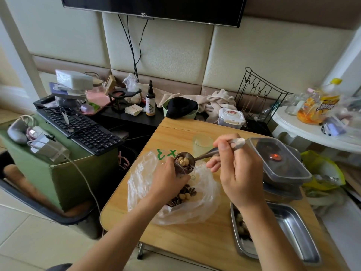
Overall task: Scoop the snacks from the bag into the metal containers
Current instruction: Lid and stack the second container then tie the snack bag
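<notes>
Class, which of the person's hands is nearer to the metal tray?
Right. The right hand holds the spoon just above the metal tray; the left hand is at the plastic bag, farther away.

Padded wall panels [172,47] — mounted TV [152,6], tiled floor [25,237], daylight

Counts of items visible, by kind.
Two hands: left hand [168,182] and right hand [237,173], centre of frame. One spoon [192,160], one plastic bag [203,204], one drinking glass [202,144] on the desk [195,241]. One open metal tray [293,231], lower right; two lidded containers [281,163] stacked, right of centre. One keyboard [82,130], left. One television [152,6], top. One spray bottle [150,102], one wire rack [257,94], upper middle.
</notes>
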Action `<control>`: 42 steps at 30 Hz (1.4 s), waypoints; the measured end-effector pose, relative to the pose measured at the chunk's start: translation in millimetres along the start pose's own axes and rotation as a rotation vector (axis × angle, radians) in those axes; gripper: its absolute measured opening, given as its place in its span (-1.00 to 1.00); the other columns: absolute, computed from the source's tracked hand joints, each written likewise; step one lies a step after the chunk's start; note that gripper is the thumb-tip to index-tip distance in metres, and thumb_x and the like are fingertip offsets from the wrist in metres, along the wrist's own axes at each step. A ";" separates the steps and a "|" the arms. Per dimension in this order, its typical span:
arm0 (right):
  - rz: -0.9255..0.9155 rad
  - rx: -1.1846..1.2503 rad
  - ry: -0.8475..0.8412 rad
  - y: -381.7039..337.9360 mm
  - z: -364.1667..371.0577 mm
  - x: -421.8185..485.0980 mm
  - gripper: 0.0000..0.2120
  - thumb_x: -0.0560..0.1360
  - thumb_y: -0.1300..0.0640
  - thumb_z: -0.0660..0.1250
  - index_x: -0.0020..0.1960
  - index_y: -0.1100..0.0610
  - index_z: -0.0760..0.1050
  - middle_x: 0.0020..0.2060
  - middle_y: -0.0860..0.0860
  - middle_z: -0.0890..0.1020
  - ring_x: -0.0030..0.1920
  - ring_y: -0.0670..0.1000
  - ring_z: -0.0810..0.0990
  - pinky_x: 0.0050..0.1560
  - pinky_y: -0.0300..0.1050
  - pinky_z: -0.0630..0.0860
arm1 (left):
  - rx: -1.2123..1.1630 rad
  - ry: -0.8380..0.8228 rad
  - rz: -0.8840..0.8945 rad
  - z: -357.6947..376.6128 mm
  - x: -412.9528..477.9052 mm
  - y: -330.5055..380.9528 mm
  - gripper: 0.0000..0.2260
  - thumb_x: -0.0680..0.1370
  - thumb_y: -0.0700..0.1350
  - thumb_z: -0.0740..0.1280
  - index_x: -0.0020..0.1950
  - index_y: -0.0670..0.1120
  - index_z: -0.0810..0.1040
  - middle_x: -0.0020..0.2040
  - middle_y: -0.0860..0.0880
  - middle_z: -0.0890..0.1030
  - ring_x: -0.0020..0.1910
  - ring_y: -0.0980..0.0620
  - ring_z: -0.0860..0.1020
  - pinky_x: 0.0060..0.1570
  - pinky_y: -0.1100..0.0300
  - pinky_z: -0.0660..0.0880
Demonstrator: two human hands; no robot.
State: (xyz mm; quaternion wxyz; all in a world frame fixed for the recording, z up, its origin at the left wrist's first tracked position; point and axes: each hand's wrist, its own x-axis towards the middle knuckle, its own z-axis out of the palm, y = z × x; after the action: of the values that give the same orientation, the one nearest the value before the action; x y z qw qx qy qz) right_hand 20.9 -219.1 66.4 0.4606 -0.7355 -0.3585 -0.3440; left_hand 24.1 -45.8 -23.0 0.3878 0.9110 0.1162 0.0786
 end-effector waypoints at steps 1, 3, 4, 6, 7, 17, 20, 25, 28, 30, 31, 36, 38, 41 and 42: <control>-0.019 -0.011 -0.005 -0.6 0.1 0.3 -0.78 0.72 0.25 0.15 0.01 0.30 0.52 -0.19 0.00 0.59 -0.30 -0.16 0.68 -0.45 -0.16 0.56 | -0.026 0.002 -0.006 -0.2 0.6 -0.4 -0.67 0.53 -0.01 0.48 0.13 -0.05 0.38 -0.09 0.08 0.47 -0.16 0.10 0.47 -0.29 0.28 0.38; -0.064 -0.045 -0.004 -3.0 1.0 -0.6 -0.77 0.71 0.26 0.15 0.00 0.31 0.54 -0.16 0.02 0.60 -0.29 -0.17 0.68 -0.46 -0.15 0.55 | -0.080 0.013 -0.016 -0.3 1.6 -0.4 -0.71 0.53 -0.03 0.48 0.08 -0.08 0.42 -0.10 0.04 0.52 -0.18 0.08 0.50 -0.28 0.21 0.47; -0.091 -0.061 -0.002 -4.7 1.6 -1.7 -0.78 0.70 0.28 0.16 -0.01 0.32 0.54 -0.16 0.03 0.60 -0.28 -0.17 0.67 -0.46 -0.15 0.54 | -0.104 0.018 -0.020 -0.5 1.7 0.0 -0.72 0.53 -0.03 0.48 0.06 -0.09 0.43 -0.10 -0.01 0.55 -0.17 0.02 0.54 -0.23 0.11 0.53; -0.136 -0.080 0.005 -8.2 2.3 -3.4 -0.79 0.69 0.29 0.17 -0.01 0.33 0.54 -0.18 0.07 0.60 -0.28 -0.14 0.67 -0.44 -0.13 0.55 | -0.146 0.024 -0.017 -0.6 1.3 0.9 -0.72 0.52 -0.02 0.49 0.04 -0.09 0.43 -0.10 -0.08 0.59 -0.15 -0.10 0.58 -0.15 -0.08 0.60; -0.152 -0.082 0.009 -9.0 2.7 -3.5 -0.78 0.69 0.29 0.17 -0.01 0.34 0.54 -0.19 0.08 0.60 -0.29 -0.10 0.67 -0.43 -0.12 0.55 | -0.168 0.030 -0.013 -0.9 0.9 1.3 -0.71 0.52 -0.02 0.49 0.03 -0.09 0.43 -0.11 -0.10 0.60 -0.15 -0.13 0.59 -0.14 -0.12 0.60; -0.170 -0.091 0.007 -7.6 1.5 -4.7 -0.70 0.74 0.18 0.12 0.02 0.31 0.55 -0.20 0.09 0.60 -0.32 -0.01 0.66 -0.42 -0.08 0.55 | -0.228 0.064 0.000 -0.8 -0.8 4.4 -0.64 0.48 0.04 0.54 0.06 -0.07 0.44 -0.10 -0.06 0.61 -0.13 -0.07 0.60 -0.12 -0.07 0.60; -0.176 -0.096 -0.002 -6.0 1.4 -5.7 -0.72 0.73 0.18 0.13 0.02 0.30 0.54 -0.20 0.09 0.60 -0.31 -0.04 0.67 -0.41 -0.09 0.55 | -0.192 0.060 0.009 1.5 -0.3 3.9 -0.65 0.48 0.03 0.55 0.03 -0.07 0.44 -0.12 -0.02 0.59 -0.19 -0.01 0.56 -0.27 0.19 0.52; -0.178 -0.107 0.020 -4.6 -2.7 -5.9 -0.68 0.74 0.19 0.12 -0.01 0.34 0.56 -0.17 0.10 0.61 -0.31 -0.06 0.67 -0.42 -0.07 0.55 | -0.213 0.047 0.025 3.1 -1.5 3.2 -0.67 0.51 -0.03 0.54 0.02 -0.10 0.42 -0.15 -0.03 0.56 -0.26 0.06 0.48 -0.31 0.42 0.40; -0.205 -0.106 0.007 -4.0 -3.6 -6.6 -0.65 0.74 0.16 0.11 -0.03 0.33 0.56 -0.16 0.10 0.62 -0.32 -0.03 0.66 -0.43 -0.07 0.55 | -0.214 0.041 0.040 3.3 -2.5 2.4 -0.68 0.52 -0.04 0.53 0.04 -0.08 0.41 -0.15 0.02 0.54 -0.25 0.13 0.49 -0.29 0.45 0.40; -0.195 -0.110 0.028 -4.5 -5.8 -7.6 -0.62 0.75 0.14 0.10 -0.02 0.34 0.57 -0.17 0.09 0.62 -0.31 -0.05 0.66 -0.43 -0.10 0.55 | -0.215 0.041 0.061 3.4 -3.4 2.6 -0.70 0.53 -0.05 0.52 0.04 -0.04 0.41 -0.13 0.03 0.55 -0.23 0.13 0.51 -0.29 0.45 0.42; -0.187 -0.106 0.034 -4.5 -6.9 -7.6 -0.62 0.75 0.13 0.10 -0.02 0.34 0.58 -0.17 0.09 0.62 -0.29 -0.07 0.66 -0.44 -0.11 0.54 | -0.223 0.043 0.070 3.1 -3.7 2.7 -0.70 0.53 -0.06 0.52 0.06 -0.02 0.41 -0.12 0.04 0.56 -0.22 0.13 0.53 -0.28 0.45 0.43; -0.218 -0.085 0.007 -3.6 -6.0 -9.2 -0.72 0.74 0.17 0.11 0.02 0.28 0.54 -0.19 0.09 0.62 -0.32 0.01 0.65 -0.45 -0.06 0.53 | -0.230 0.060 0.113 2.4 -5.3 3.6 -0.68 0.55 -0.11 0.50 0.18 -0.09 0.42 -0.15 0.03 0.56 -0.30 0.16 0.51 -0.28 0.39 0.45; -0.208 -0.091 0.026 -3.9 -5.8 -9.9 -0.66 0.75 0.16 0.10 0.01 0.32 0.56 -0.20 0.11 0.61 -0.35 0.07 0.64 -0.45 -0.05 0.53 | -0.274 0.051 0.115 2.7 -6.3 3.6 -0.67 0.56 -0.15 0.49 0.23 -0.09 0.41 -0.12 0.05 0.58 -0.26 0.20 0.56 -0.28 0.42 0.47; -0.216 -0.079 0.025 -6.4 -6.4 -8.5 -0.66 0.75 0.15 0.09 0.00 0.31 0.56 -0.21 0.11 0.61 -0.36 0.05 0.64 -0.45 -0.07 0.52 | -0.287 0.068 0.144 3.0 -6.1 2.1 -0.62 0.55 -0.16 0.49 0.28 -0.10 0.40 -0.07 0.07 0.57 -0.19 0.17 0.57 -0.24 0.41 0.46; -0.222 -0.065 0.005 -7.1 -6.0 -8.2 -0.70 0.75 0.14 0.09 0.03 0.26 0.53 -0.21 0.10 0.61 -0.36 0.04 0.63 -0.44 -0.08 0.52 | -0.263 0.081 0.165 3.4 -5.9 1.2 -0.60 0.55 -0.15 0.49 0.28 -0.11 0.38 -0.07 0.07 0.56 -0.19 0.15 0.55 -0.23 0.36 0.47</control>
State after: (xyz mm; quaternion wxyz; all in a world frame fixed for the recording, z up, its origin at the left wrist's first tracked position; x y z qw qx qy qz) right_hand 9.7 -224.1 64.6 0.3965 -0.7051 -0.4252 -0.4060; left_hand 19.4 -50.5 -24.8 0.4909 0.8549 0.0454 0.1615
